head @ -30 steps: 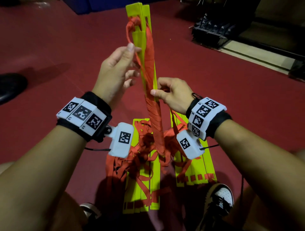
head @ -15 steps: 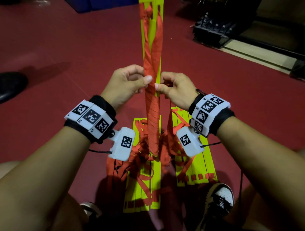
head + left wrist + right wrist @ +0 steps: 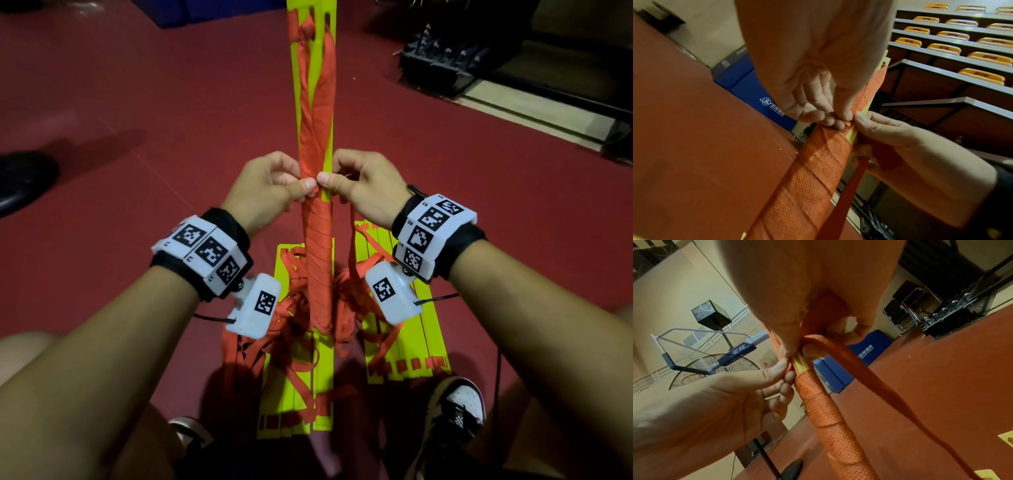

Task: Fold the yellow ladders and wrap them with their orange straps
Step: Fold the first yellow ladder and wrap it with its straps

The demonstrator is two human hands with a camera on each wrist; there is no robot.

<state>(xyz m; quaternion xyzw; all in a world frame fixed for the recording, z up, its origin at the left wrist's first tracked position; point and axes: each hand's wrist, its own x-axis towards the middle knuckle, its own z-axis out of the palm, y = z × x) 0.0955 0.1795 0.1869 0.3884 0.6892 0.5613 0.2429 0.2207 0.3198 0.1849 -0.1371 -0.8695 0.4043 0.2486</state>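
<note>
A folded yellow ladder bundle [image 3: 328,144] stands up from the floor in front of me. An orange strap [image 3: 319,267] is wound tightly round its lower half, and looser strap runs up its upper half. My left hand [image 3: 301,186] pinches the bundle at the top edge of the winding [image 3: 818,170]. Facing it, my right hand [image 3: 327,180] pinches the bundle's yellow edges [image 3: 800,365] and holds the loose strap end [image 3: 869,378], which loops over its fingers and hangs down [image 3: 352,246]. The hands' thumbs nearly touch.
Two more flat yellow ladder stacks [image 3: 298,397] [image 3: 407,346] lie on the red floor under a tangle of orange straps [image 3: 294,308]. My sneakers [image 3: 459,411] flank them. A black shoe [image 3: 20,181] lies at left, a black rack [image 3: 442,68] back right, a blue mat [image 3: 838,369] beyond.
My left hand has come down from higher on the bundle to meet the right at the winding's edge. The bundle has swung from leaning left to straight ahead.
</note>
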